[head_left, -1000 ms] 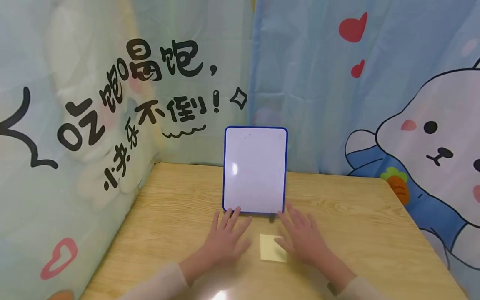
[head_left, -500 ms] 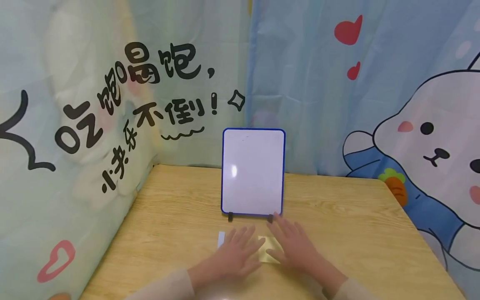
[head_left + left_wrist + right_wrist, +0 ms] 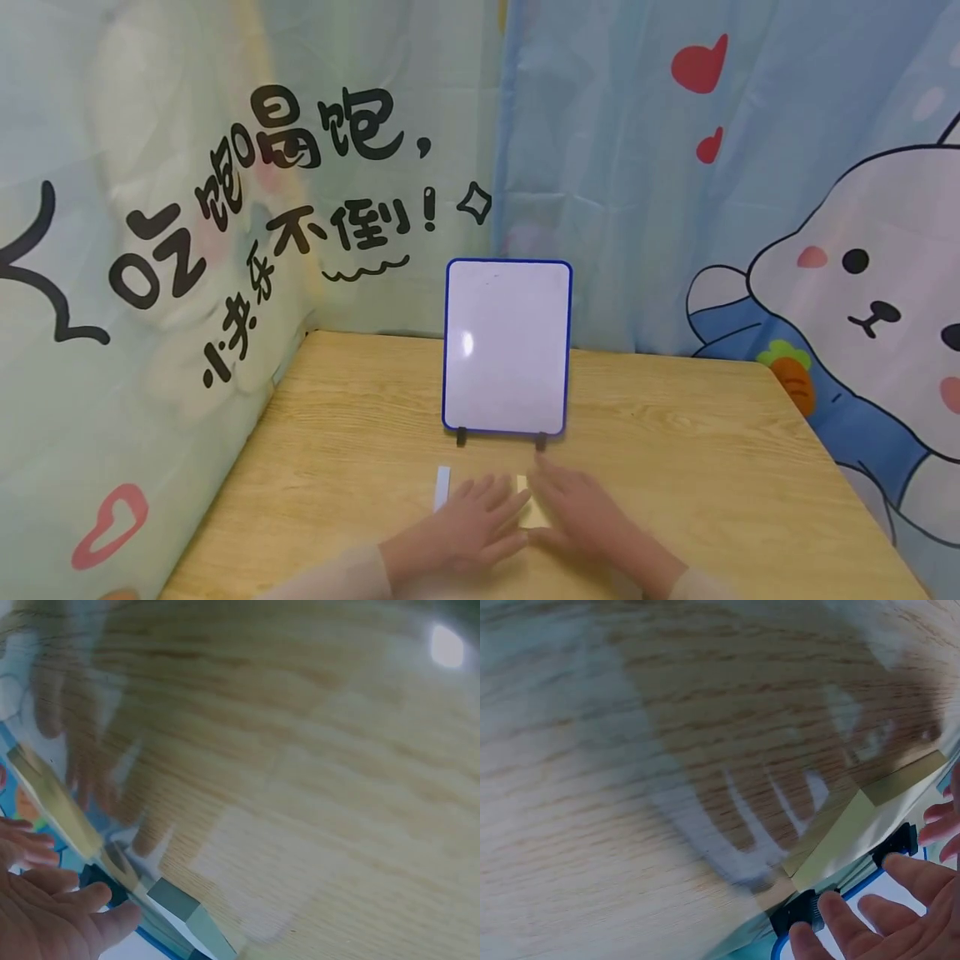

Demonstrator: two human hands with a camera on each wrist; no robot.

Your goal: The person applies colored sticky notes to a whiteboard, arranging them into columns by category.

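My left hand (image 3: pixel 480 521), fingers spread, hovers palm down low over the table, overlapping a pale blue note pad (image 3: pixel 442 487) in the head view. In the left wrist view that pad (image 3: pixel 184 915) lies close to the fingertips. My right hand (image 3: pixel 588 512), also with extended fingers, partly covers a yellow sticky note pad (image 3: pixel 534 512). This yellow pad (image 3: pixel 844 832) shows as a thick block in the right wrist view, with the fingers (image 3: pixel 915 877) above it. Both hands hold nothing, and their thumb tips almost meet.
A small whiteboard (image 3: pixel 507 346) with a blue frame stands upright behind the hands on black feet (image 3: pixel 461 436). The wooden table (image 3: pixel 360 392) is glossy and reflects the hands. Printed curtains (image 3: pixel 592 167) hang along its left side and back.
My left hand has moved right and toward me, uncovering the blue pad and one black foot. The right hand has drawn slightly left and nearer, covering more of the yellow pad.
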